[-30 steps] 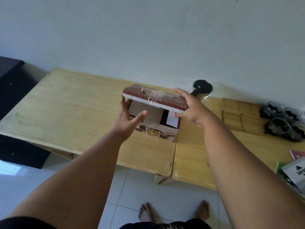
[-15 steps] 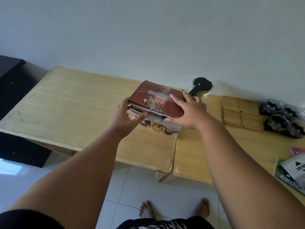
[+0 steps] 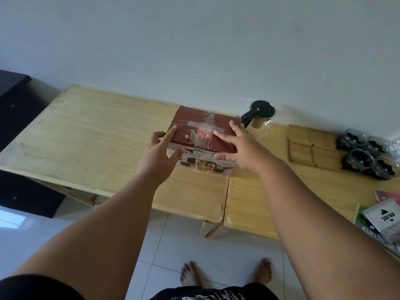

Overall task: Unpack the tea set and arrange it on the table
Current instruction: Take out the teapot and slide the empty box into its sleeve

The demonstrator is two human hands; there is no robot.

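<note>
The dark red tea set box stands closed on the wooden table, with crossed tape on its lid and pictures of a tea set on its front. My left hand touches the box's left front corner, index finger along the lid edge and thumb on the front. Spread flat, my right hand lies over the lid's right side, with its thumb by the front. A glass teapot with a black lid stands behind the box on the right.
Several square wooden coasters lie on the right table, and several dark glass cups stand beyond them. Booklets lie at the right edge. Dark furniture stands left of the tables. The wall runs close behind.
One second ago the lid was raised and the box's inside showed. The lid has come down onto the box, and both hands now have their fingers spread on it.
</note>
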